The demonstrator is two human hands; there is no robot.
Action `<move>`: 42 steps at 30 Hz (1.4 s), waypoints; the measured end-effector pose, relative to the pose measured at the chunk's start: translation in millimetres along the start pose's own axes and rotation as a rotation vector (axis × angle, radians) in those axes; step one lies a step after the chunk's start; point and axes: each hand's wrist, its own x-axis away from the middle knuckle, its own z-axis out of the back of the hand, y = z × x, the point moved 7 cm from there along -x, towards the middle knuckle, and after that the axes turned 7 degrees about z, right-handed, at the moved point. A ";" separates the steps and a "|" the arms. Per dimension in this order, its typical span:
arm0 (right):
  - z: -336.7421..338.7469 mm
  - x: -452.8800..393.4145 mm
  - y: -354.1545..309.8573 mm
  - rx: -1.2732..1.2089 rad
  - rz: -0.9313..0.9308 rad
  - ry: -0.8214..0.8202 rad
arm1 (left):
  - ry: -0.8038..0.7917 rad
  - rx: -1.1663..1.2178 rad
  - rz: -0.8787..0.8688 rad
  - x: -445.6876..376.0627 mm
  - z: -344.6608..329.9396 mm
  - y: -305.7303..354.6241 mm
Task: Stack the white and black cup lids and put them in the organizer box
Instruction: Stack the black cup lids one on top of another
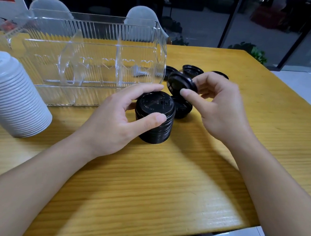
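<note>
Left hand (pixel 112 121) wraps the short stack of black plastic cup lids (pixel 154 117) mid-table, thumb and fingers clamped on its sides. Right hand (pixel 216 104) pinches a single black lid (pixel 181 81), tilted, just above. Loose black lids (pixel 192 70) lie behind; the clear ribbed organizer box (pixel 92 54) stands empty beside the tall white lid stack (pixel 12 94). Bare yellow wooden table (pixel 164 175) up front.

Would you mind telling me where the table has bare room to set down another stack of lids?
Bare wood lies along the near edge between the forearms, and right of the right hand. Crowded: loose black lids behind that hand, beside the organizer box; left hand steadies the black stack; white stack far left.
</note>
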 end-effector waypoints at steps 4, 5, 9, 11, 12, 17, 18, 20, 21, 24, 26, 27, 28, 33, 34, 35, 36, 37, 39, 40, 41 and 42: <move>7.3 -0.5 -1.2 -0.311 -0.061 0.086 | 0.006 0.031 0.007 0.4 0.2 0.4; 8.2 -0.7 -0.3 -0.389 -0.090 0.095 | 0.016 0.050 0.011 0.6 1.0 1.4; 7.2 -1.4 5.6 -0.679 -0.208 0.117 | 0.062 0.088 -0.013 1.1 5.9 6.9; 3.8 -1.1 5.3 -0.764 -0.236 0.102 | 0.081 0.095 -0.033 1.0 7.7 8.3; 1.2 -0.9 3.1 -0.798 -0.238 0.079 | 0.086 0.093 -0.048 1.3 7.6 9.6; -14.7 3.2 -15.8 -0.843 -0.190 -0.072 | 0.092 0.075 -0.142 1.4 6.0 18.1; -17.8 4.5 -18.2 -0.841 -0.181 -0.093 | 0.100 0.080 -0.155 1.3 6.8 18.9; -21.7 6.7 -21.0 -0.842 -0.174 -0.113 | 0.103 0.085 -0.175 1.6 8.2 20.3; -22.9 7.4 -21.9 -0.839 -0.175 -0.118 | 0.102 0.082 -0.186 2.1 8.6 21.1; -23.8 6.7 -22.7 -0.807 -0.178 -0.121 | 0.118 0.088 -0.208 2.9 10.2 23.4; -22.6 6.2 -24.9 -0.757 -0.164 -0.104 | 0.151 0.106 -0.220 3.7 12.4 25.4; -22.2 6.6 -26.7 -0.720 -0.149 -0.097 | 0.169 0.117 -0.225 4.1 13.8 26.6; -22.4 7.5 -29.2 -0.683 -0.132 -0.095 | 0.188 0.127 -0.229 4.4 15.2 27.6; -24.0 11.9 -43.2 -0.625 -0.048 -0.084 | 0.219 0.162 -0.218 4.6 16.8 26.8; -24.0 11.8 -44.7 -0.623 -0.038 -0.086 | 0.216 0.166 -0.217 4.6 16.8 26.6; -23.4 11.5 -44.5 -0.620 -0.036 -0.086 | 0.210 0.170 -0.221 4.8 16.7 27.0; -22.3 11.0 -43.5 -0.618 -0.040 -0.080 | 0.200 0.172 -0.227 5.2 16.3 27.8; -20.8 10.0 -41.2 -0.621 -0.050 -0.067 | 0.185 0.171 -0.233 5.9 15.4 29.2; -18.3 8.1 -36.2 -0.646 -0.082 -0.034 | 0.156 0.164 -0.245 7.0 13.5 31.1; -17.9 7.5 -33.8 -0.664 -0.104 -0.022 | 0.148 0.162 -0.248 7.3 13.2 31.3; -17.8 7.3 -31.5 -0.684 -0.127 -0.015 | 0.148 0.158 -0.248 7.3 13.4 30.8; -18.1 7.3 -30.0 -0.702 -0.146 -0.015 | 0.158 0.146 -0.244 7.0 14.0 30.0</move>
